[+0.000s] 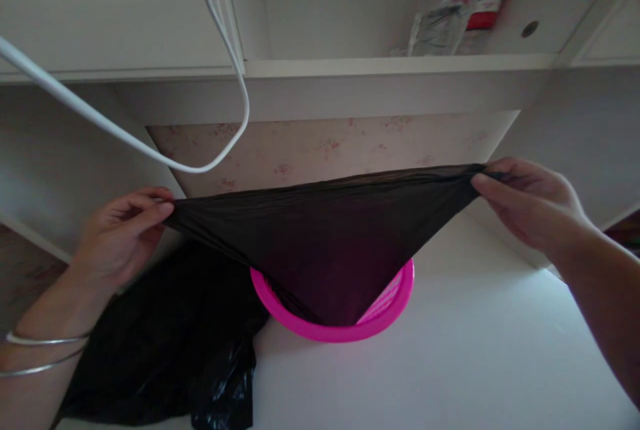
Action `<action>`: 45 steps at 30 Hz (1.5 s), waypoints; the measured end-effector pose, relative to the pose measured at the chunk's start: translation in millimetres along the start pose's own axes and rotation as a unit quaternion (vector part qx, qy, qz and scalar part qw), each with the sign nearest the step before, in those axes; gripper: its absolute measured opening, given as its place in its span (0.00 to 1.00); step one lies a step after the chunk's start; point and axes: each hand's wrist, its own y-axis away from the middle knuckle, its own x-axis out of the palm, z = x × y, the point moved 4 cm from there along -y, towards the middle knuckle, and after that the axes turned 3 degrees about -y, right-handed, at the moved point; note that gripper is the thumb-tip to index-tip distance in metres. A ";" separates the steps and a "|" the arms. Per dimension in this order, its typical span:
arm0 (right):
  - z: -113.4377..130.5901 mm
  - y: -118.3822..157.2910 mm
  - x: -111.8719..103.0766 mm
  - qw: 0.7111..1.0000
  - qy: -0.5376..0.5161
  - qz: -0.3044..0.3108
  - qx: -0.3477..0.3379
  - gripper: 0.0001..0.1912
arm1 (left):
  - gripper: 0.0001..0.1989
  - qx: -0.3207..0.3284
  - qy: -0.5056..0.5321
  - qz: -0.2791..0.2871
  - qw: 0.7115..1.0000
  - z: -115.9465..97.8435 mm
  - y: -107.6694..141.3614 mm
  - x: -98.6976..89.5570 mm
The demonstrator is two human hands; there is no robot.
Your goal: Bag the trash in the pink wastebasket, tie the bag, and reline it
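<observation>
A thin black plastic bag (330, 237) is stretched taut between my two hands, its lower part hanging down into a pink basket (340, 333). At the left, my left hand (127, 227) pinches one top corner of the bag. On the other side my right hand (535, 203) grips the opposite corner, a little higher. The basket has a solid rim and slotted walls, and stands on a white surface. Most of its inside is hidden behind the bag, whose dark film lets some pink show through.
Another black plastic bag (185, 343) lies crumpled at the lower left. A white cable (200, 169) loops down in front of the shelf (400, 67). Clear packaging (440, 27) and a red and green packet (487, 7) stand on that shelf. Floral wallpaper (325, 147) shows behind.
</observation>
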 end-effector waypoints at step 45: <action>-26.5 42.8 124.9 0.950 0.122 0.286 0.018 0.28 | 0.29 0.021 -0.134 0.161 0.978 -0.1 32.3 123.8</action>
